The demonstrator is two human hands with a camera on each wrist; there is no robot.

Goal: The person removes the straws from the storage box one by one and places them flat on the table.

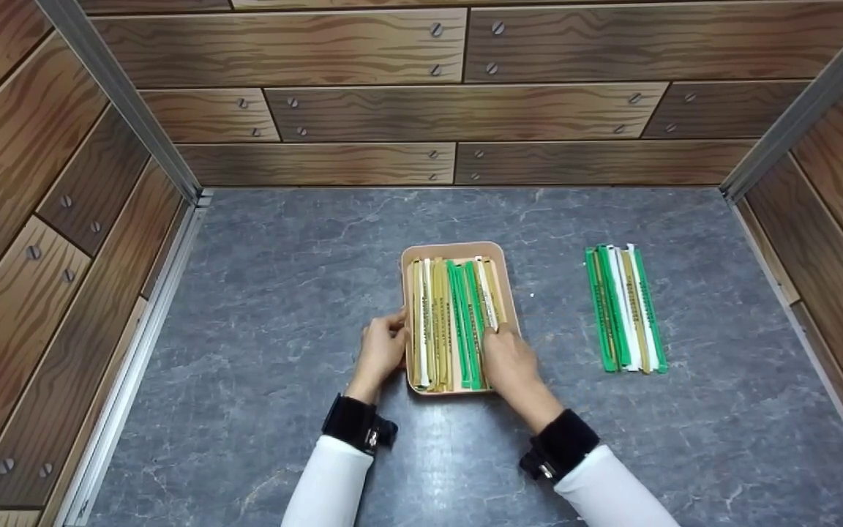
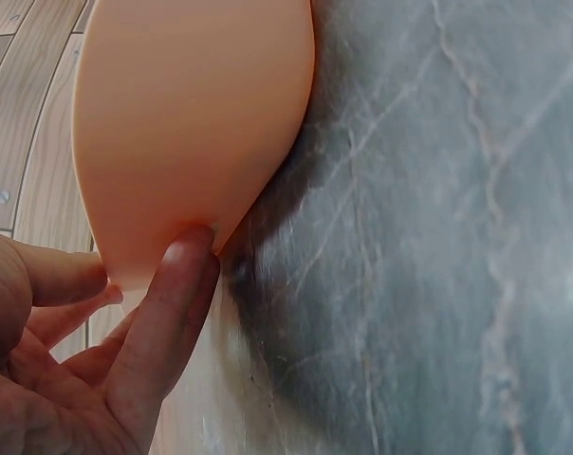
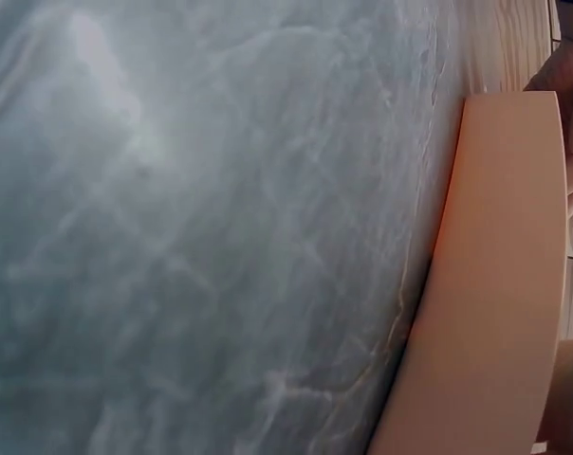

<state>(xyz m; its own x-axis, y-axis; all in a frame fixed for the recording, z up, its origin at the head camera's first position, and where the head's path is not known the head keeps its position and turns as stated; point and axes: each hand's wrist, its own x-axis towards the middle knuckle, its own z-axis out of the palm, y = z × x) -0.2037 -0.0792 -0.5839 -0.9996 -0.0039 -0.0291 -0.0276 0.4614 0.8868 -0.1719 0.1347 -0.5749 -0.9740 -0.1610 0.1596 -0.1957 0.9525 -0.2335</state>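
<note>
Tray in L fingers per L-wrist cam, pkts head cam only, hold of R fingers unclear

There were 2 hands: 1 left hand and 1 right hand, along with 2 white sleeves and 2 black wristbands. The view held 1 peach tray and 1 grey tabletop. Wrapped straws lay in 2 sets: 1 in the tray, 1 on the tabletop. The tabletop set appeared to number 7: 3 green, 2 white and 2 gold. In the tray, at least 2 green, 2 white and 4 gold showed; overlap hid the exact total. Also visible were 3 wood-patterned walls and 2 metal corner posts.
</note>
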